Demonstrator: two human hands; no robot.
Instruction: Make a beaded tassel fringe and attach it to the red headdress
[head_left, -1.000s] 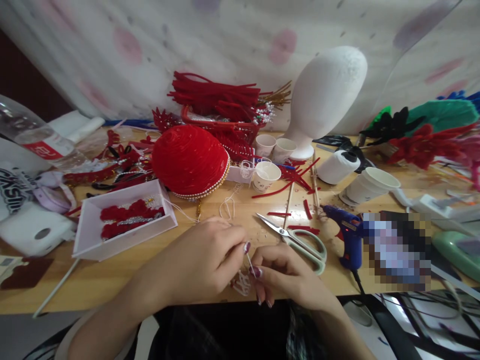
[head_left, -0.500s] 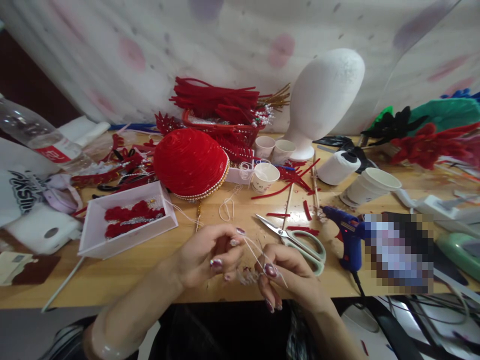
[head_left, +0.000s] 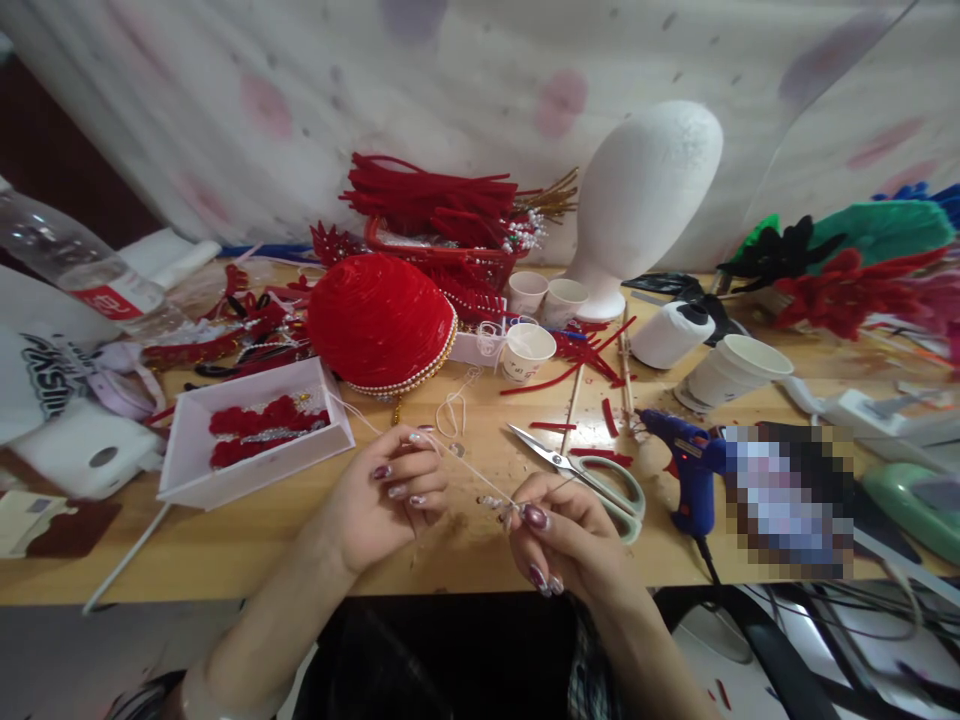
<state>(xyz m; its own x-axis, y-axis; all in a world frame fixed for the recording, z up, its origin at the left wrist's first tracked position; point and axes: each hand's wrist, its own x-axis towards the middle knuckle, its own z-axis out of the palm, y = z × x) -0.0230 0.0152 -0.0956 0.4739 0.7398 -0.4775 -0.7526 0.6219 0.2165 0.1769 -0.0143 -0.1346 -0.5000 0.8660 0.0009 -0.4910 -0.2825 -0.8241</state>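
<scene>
Over the front edge of the wooden table (head_left: pixel 247 540) my two hands hold a thin white thread (head_left: pixel 461 462) stretched between them. My left hand (head_left: pixel 386 495) pinches its upper end, palm turned toward me. My right hand (head_left: pixel 559 530) pinches the lower end, where several small clear beads (head_left: pixel 495 503) sit on the thread. A red dome-shaped cap (head_left: pixel 381 320) with a pearl rim lies behind my hands. Scissors (head_left: pixel 581 468) with pale green handles lie open just right of my right hand.
A white tray (head_left: pixel 184 460) of red ornaments sits at the left. A blue glue gun (head_left: pixel 686 455), paper cups (head_left: pixel 529 352), a thread spool (head_left: pixel 667 335) and a white foam head (head_left: pixel 645 190) stand at the right and back. Red pipe cleaners (head_left: pixel 427 195) pile behind the cap.
My left hand has drawn up and to the left, away from my right hand, pulling the thread taut. The beads now sit at my right fingertips.
</scene>
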